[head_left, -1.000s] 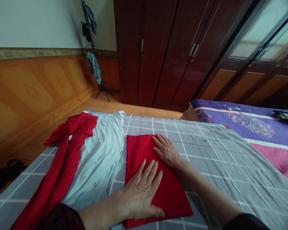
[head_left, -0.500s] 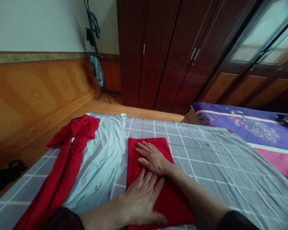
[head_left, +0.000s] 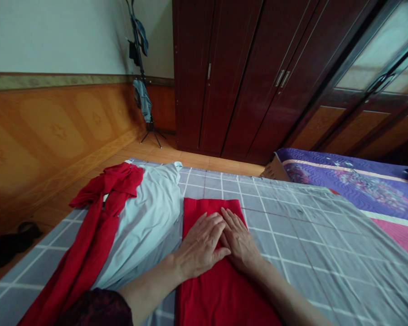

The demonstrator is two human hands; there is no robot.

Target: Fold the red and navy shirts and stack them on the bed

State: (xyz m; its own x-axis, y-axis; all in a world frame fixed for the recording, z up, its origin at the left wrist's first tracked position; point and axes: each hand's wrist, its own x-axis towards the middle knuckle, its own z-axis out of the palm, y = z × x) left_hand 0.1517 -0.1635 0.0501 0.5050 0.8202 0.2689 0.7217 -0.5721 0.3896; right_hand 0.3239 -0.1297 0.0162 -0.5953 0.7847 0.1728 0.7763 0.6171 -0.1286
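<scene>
A folded red cloth (head_left: pixel 221 299) lies lengthwise on the grey checked bed sheet (head_left: pixel 279 226), its far edge straight. Both palms rest flat on it, near its far part. My left hand (head_left: pixel 203 244) has its fingers stretched out and its fingertips against the other hand. My right hand (head_left: pixel 240 240) lies beside it on the cloth's right side, fingers extended. Neither hand grips anything. To the left lie a pale blue-white garment (head_left: pixel 149 217) and, partly over it, a rumpled red garment (head_left: pixel 100 226).
Beyond the bed stand a dark red wardrobe (head_left: pixel 224 81) and a coat rack (head_left: pixel 141 68) with clothes on it. A second bed with a purple cover (head_left: pixel 347 174) is at the right. Dark items (head_left: pixel 13 244) lie on the floor at the left.
My left hand has moved forward and now sits beside my right hand, which has shifted right and slightly nearer. The view has turned slightly left.
</scene>
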